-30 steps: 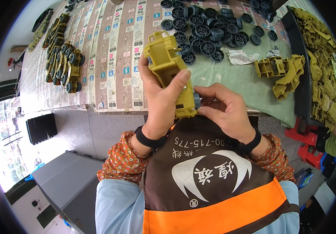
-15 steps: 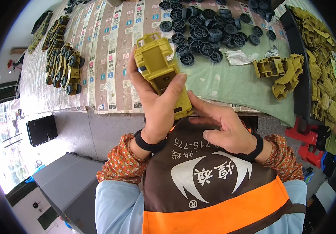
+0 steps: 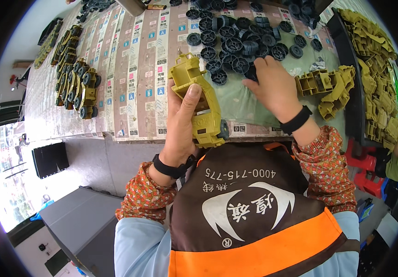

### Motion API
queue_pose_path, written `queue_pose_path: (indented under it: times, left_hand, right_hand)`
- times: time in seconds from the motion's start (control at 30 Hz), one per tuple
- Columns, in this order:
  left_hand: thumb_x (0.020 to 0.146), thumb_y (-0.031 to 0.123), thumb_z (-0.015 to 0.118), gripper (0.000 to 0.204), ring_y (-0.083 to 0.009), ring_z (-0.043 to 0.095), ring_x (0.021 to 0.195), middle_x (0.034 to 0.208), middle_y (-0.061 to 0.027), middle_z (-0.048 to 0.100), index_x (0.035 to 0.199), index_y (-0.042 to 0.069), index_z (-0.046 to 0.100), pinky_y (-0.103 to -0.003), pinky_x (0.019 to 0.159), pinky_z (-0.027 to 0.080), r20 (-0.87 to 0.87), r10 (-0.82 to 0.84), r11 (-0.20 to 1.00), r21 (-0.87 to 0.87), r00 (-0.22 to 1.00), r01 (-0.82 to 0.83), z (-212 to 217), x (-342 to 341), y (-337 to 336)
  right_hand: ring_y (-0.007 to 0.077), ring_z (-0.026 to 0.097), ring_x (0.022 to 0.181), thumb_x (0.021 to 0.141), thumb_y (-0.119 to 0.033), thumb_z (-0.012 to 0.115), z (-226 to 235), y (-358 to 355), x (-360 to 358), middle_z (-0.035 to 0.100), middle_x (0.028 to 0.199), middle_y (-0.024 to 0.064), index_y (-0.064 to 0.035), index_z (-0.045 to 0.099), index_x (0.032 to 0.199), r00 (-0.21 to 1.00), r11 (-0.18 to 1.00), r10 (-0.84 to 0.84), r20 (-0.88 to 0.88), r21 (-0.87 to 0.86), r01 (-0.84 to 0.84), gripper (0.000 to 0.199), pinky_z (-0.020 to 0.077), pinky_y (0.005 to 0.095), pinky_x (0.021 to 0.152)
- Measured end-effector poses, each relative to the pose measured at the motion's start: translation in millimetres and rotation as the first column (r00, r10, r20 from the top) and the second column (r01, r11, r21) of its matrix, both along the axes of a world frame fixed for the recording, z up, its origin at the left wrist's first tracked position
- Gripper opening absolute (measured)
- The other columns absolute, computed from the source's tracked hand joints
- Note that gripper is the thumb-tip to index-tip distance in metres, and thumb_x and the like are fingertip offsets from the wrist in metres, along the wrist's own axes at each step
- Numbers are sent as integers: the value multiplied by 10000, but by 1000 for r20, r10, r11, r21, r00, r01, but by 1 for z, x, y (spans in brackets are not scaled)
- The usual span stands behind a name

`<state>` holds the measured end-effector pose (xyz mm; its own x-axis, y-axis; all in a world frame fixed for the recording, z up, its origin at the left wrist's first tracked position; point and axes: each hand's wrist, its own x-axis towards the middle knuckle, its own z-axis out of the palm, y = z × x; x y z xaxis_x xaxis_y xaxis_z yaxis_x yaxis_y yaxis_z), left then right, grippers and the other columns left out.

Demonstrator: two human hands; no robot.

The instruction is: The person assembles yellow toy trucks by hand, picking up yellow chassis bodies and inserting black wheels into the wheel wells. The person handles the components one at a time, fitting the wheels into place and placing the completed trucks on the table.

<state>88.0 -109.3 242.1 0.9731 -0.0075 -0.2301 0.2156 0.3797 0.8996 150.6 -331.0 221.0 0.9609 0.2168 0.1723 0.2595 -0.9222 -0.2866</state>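
My left hand (image 3: 180,131) grips an olive-yellow moulded plastic toy truck body (image 3: 199,107), thumb pressed along its top, held above the near table edge; one black ribbed wheel (image 3: 223,129) sits on its lower end. My right hand (image 3: 275,87) lies loosely curled, fingers down on the pile of black plastic wheels (image 3: 236,41) on the green mat (image 3: 240,99); I can't tell if it pinches one. Finished trucks (image 3: 76,85) stand far left, loose olive parts (image 3: 328,85) right.

grey floor (image 3: 93,161), red stools (image 3: 367,171), bright daylight at left.
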Motion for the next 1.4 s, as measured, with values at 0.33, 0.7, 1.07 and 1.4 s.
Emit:
queue_pose_path:
  times: [0.33,0.7,1.07,1.4]
  left_hand:
    - [1050,378,647,591,-155,661,1054,1251,-89,591,1485,98,360,-309,766,618,-68,-176,981,-92,982,170,5,-8,3]
    - [998,223,743,839,-187,579,1243,1389,-123,542,1601,68,179,-349,1035,518,-17,-174,984,30,985,174,-2,-15,-6]
    - [997,134,729,810,-172,610,1200,1382,-117,545,1597,82,188,-329,995,542,77,-214,961,197,974,196,-4,-15,-10]
    - [1012,158,709,818,-183,548,1292,1447,-121,503,1626,99,172,-348,1071,497,-43,-240,968,59,970,242,-9,-21,-3]
  right_hand:
    - [437,647,972,804,2,762,39,20,-33,620,1129,197,-38,525,1240,969,897,227,96,367,-247,497,531,483,808]
    - [433,634,1028,774,67,732,36,25,-40,629,1121,194,-13,580,1217,968,711,249,-8,680,-178,475,526,470,850]
    - [367,670,949,780,34,757,34,26,-44,646,1071,182,11,620,1209,976,740,201,-84,665,-95,451,561,438,783]
    - [195,674,912,940,-31,696,21,10,-41,687,1050,99,44,640,1340,900,450,339,-274,887,100,410,549,317,801]
